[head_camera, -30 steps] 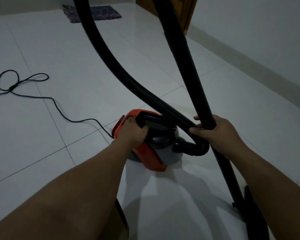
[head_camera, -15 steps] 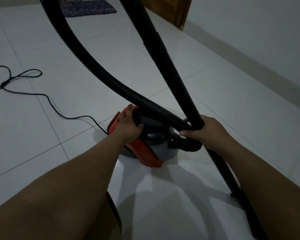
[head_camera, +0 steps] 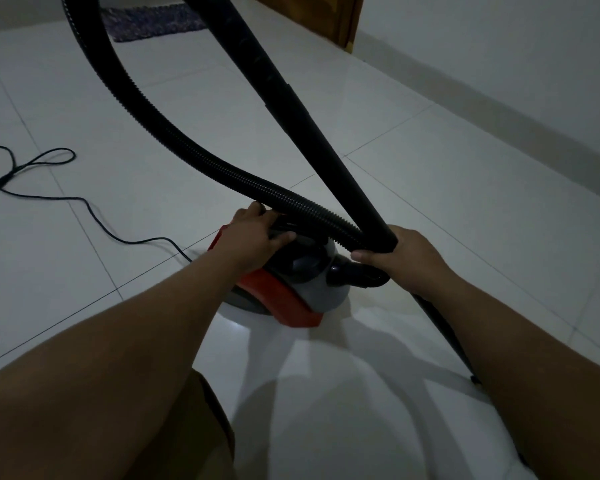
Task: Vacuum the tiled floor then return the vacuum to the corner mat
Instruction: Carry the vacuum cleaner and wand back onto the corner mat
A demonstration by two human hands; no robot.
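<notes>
While the small red and grey canister vacuum (head_camera: pixel 291 285) sits on the glossy white tiled floor (head_camera: pixel 447 209), the person's left hand (head_camera: pixel 257 240) curls its grip around the black carry handle (head_camera: pixel 288 230) on top of the canister. Just right of the vacuum, the right hand (head_camera: pixel 406 258) has its grip clamped on the rigid black wand tube (head_camera: pixel 309 129), thumb and fingers wrapped round it low down. From the vacuum's front port, the black ribbed hose (head_camera: pixel 174 140) arcs up and away to the left, crossing the wand just above the canister. Left of the vacuum, a thin black power cord (head_camera: pixel 84 202) trails across the tiles in loose loops. Far beyond the vacuum lies a dark patterned mat (head_camera: pixel 153 24), near a brown wooden door frame (head_camera: pixel 340 19) and the pale wall (head_camera: pixel 499 46).
</notes>
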